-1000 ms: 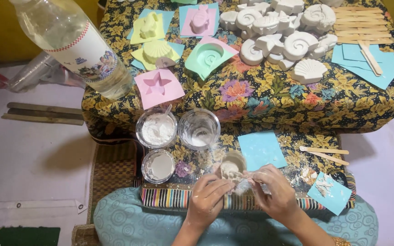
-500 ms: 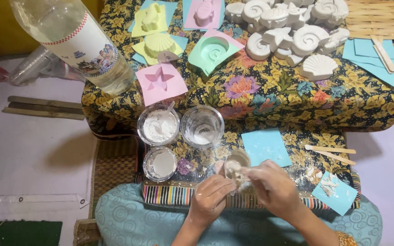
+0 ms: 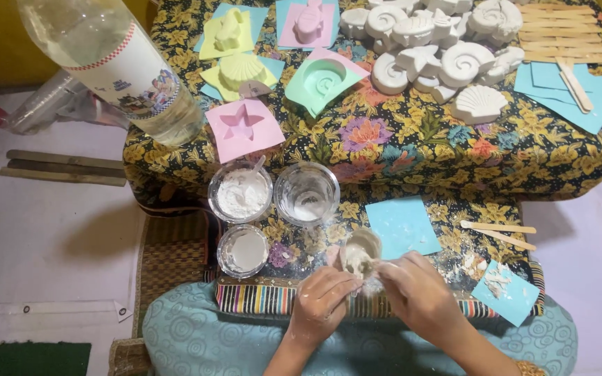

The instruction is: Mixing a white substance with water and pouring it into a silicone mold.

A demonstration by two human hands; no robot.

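two hands at the near desk edge: we see left hand (image 3: 323, 301) and right hand (image 3: 416, 292) both pinching a small plaster-caked mould (image 3: 360, 252), raised just over the patterned cloth (image 3: 412, 150) so crumbs drop there, near the powder cup (image 3: 240, 193) and blue card (image 3: 402, 226).

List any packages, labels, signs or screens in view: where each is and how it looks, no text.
Bottle: clear plastic, upper left, lying tilted at the table's corner.
Label: wrapped round the bottle; white, red-checked edge, small multicoloured picture.
No signs, screens or other packages visible.
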